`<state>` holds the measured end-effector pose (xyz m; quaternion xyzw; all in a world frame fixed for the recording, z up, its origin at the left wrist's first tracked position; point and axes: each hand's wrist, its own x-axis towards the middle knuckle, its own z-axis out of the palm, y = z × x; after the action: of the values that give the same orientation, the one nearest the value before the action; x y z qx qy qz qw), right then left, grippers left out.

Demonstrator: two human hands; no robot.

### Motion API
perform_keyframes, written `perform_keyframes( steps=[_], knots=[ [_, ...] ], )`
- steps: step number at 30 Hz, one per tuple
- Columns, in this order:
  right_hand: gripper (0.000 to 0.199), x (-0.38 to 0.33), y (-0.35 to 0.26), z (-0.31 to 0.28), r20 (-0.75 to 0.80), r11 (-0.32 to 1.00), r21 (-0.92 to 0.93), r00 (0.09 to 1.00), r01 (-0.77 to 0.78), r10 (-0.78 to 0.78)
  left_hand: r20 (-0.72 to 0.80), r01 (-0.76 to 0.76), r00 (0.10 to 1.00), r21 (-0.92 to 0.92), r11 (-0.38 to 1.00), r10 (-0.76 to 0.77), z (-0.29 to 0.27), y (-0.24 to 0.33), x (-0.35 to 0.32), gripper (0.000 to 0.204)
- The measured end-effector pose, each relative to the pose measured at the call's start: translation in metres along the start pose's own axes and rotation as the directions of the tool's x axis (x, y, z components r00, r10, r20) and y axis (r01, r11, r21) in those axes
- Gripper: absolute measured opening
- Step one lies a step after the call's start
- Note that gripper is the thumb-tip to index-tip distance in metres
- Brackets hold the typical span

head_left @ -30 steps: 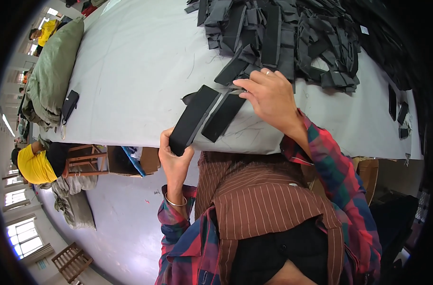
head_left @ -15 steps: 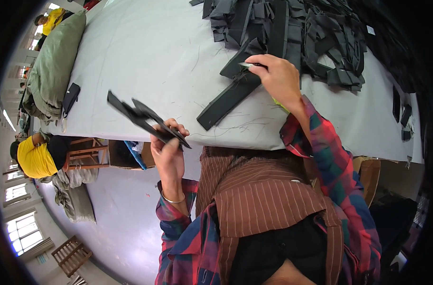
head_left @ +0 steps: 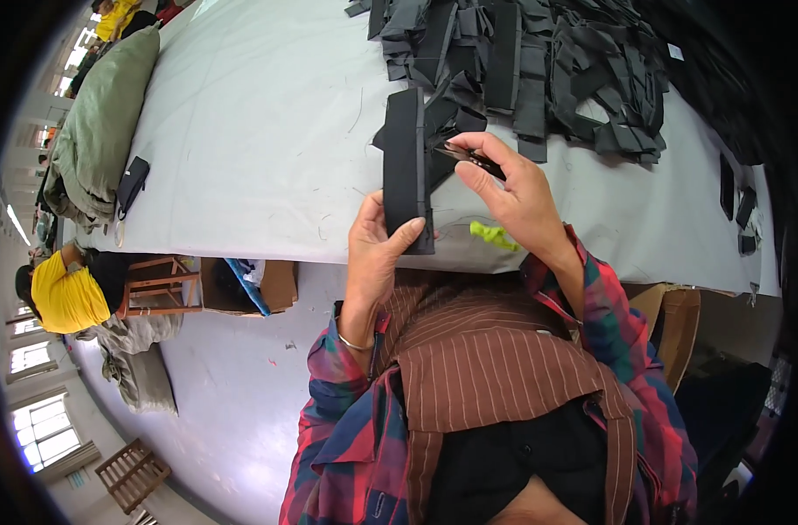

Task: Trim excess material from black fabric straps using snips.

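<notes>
My left hand (head_left: 379, 249) grips the lower end of a long black fabric strap piece (head_left: 407, 166) and holds it upright over the grey table's (head_left: 241, 131) near edge. My right hand (head_left: 512, 188) is just to the right of it and holds small dark snips (head_left: 470, 156) whose tip points toward the strap's edge. A heap of similar black fabric pieces (head_left: 539, 61) lies on the table beyond both hands. A small yellow-green scrap (head_left: 493, 234) lies on the table under my right wrist.
A green bundle (head_left: 93, 131) and a small black pouch (head_left: 131, 185) lie at the table's left end. A cardboard box (head_left: 250, 284) and a wooden stool (head_left: 154, 284) stand under the edge. A person in yellow (head_left: 62, 293) sits at left. More black pieces (head_left: 738, 201) lie at far right.
My left hand brought the black strap piece from the left up to the middle and stood it upright. My right hand let go of the other strap and moved beside it with the snips.
</notes>
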<state>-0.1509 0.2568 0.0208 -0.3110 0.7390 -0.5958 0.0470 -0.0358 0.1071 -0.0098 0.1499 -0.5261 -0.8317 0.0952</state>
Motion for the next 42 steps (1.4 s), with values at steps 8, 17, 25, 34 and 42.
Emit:
perform_keyframes(
  steps=[8,17,25,34,42],
  knots=[
    [0.019,-0.010,-0.001,0.006,0.099,0.777,-0.534,0.938,0.332,-0.333,0.081,0.081,0.994,-0.177,0.981,-0.068,0.012,0.003,-0.012,0.036],
    [0.016,-0.005,0.021,0.013,-0.157,0.740,-0.638,0.905,0.214,-0.397,0.123,0.128,0.987,-0.243,0.962,-0.101,0.023,-0.009,-0.038,0.033],
    [0.014,-0.010,0.015,0.013,-0.154,0.745,-0.640,0.918,0.189,-0.365,0.082,0.143,0.988,-0.209,0.967,-0.129,0.023,-0.014,-0.042,0.035],
    [0.011,-0.007,0.024,0.000,-0.254,0.924,-0.380,0.965,-0.042,-0.060,0.068,0.158,0.987,-0.215,0.964,-0.146,0.019,-0.021,-0.040,0.038],
    [0.014,-0.003,0.027,0.006,0.072,0.907,-0.411,0.995,0.090,-0.066,0.053,0.214,0.977,-0.201,0.956,-0.208,0.018,-0.025,-0.035,0.034]
  ],
)
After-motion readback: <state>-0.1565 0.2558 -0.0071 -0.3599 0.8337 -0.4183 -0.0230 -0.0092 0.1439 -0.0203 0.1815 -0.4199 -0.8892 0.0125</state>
